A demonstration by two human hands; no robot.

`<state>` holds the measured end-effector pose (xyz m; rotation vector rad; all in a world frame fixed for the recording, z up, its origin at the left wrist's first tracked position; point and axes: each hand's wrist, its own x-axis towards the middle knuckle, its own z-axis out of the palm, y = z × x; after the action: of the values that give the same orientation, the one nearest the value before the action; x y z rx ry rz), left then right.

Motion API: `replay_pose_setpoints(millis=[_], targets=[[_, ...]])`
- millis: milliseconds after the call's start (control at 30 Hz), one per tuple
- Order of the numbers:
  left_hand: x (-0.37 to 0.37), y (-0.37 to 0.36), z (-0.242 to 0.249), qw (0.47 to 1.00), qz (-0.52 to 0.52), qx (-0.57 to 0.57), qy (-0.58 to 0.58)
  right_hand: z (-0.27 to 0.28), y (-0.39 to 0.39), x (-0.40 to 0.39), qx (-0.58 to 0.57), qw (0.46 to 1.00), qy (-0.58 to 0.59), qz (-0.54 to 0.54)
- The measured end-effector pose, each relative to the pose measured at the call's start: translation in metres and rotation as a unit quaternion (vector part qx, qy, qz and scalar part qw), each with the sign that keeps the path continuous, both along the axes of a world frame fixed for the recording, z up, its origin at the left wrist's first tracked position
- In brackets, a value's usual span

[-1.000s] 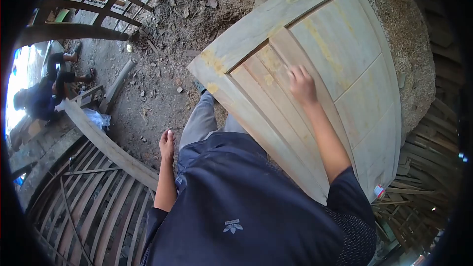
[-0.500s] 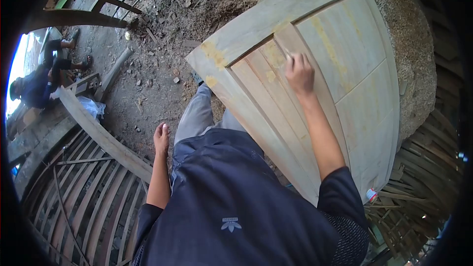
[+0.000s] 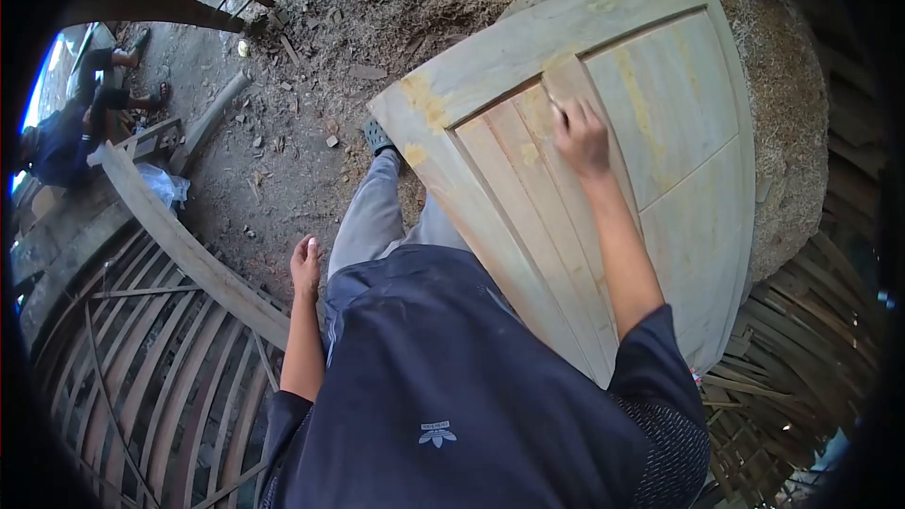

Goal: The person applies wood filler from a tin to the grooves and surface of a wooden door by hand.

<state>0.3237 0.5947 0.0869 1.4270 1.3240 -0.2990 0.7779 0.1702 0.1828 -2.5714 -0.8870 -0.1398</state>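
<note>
A large pale wooden door panel [image 3: 660,188] with recessed sections and yellowish filler smears lies in front of me on the right. My right hand [image 3: 583,139] is closed over its raised middle strip, near the top of the recess. A small pale tip shows at the fingers; its kind cannot be made out. Beside my leg, away from the panel, hangs my left hand [image 3: 304,267], its fingers loosely bent and apart from the thumb, holding nothing that I can see.
Curved slatted wooden frames [image 3: 156,349] stand at the lower left, with a long curved beam [image 3: 189,245] above them. A person [image 3: 71,132] sits at the far left. Wood scraps lie on the dirt ground [image 3: 292,151]. More wooden pieces [image 3: 801,339] are stacked at the right.
The view has shifted, so the panel appears lower and slightly right. My right hand stays on the middle strip, a little lower in view. My left hand keeps hanging at my side.
</note>
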Motion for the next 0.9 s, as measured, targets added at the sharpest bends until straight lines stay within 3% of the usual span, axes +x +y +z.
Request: replay_pose_setpoints(millis=[67, 200, 400, 567, 767, 900], targets=[[-0.003, 0.0, -0.003, 0.999, 0.041, 0.005, -0.023, -0.008, -0.006, -0.002, 0.018, 1.0, 0.011, -0.012], [-0.009, 0.002, 0.001, 0.999, -0.003, -0.017, 0.029, -0.005, 0.024, 0.022, 0.045, 0.998, 0.018, -0.035], [0.008, 0.01, 0.0, 1.0, 0.013, 0.007, 0.005, 0.0, 0.011, 0.001, 0.052, 0.994, 0.038, -0.093], [0.026, 0.011, 0.001, 1.0, -0.012, 0.0, -0.004, -0.007, 0.01, 0.007, 0.033, 0.999, -0.025, -0.026], [0.035, 0.007, 0.004, 1.0, -0.025, 0.0, -0.009, -0.008, 0.035, 0.03, 0.023, 0.999, -0.02, -0.012], [0.031, 0.01, 0.009, 1.0, -0.007, 0.011, -0.009, -0.005, 0.006, 0.009, 0.001, 1.0, -0.014, -0.013]])
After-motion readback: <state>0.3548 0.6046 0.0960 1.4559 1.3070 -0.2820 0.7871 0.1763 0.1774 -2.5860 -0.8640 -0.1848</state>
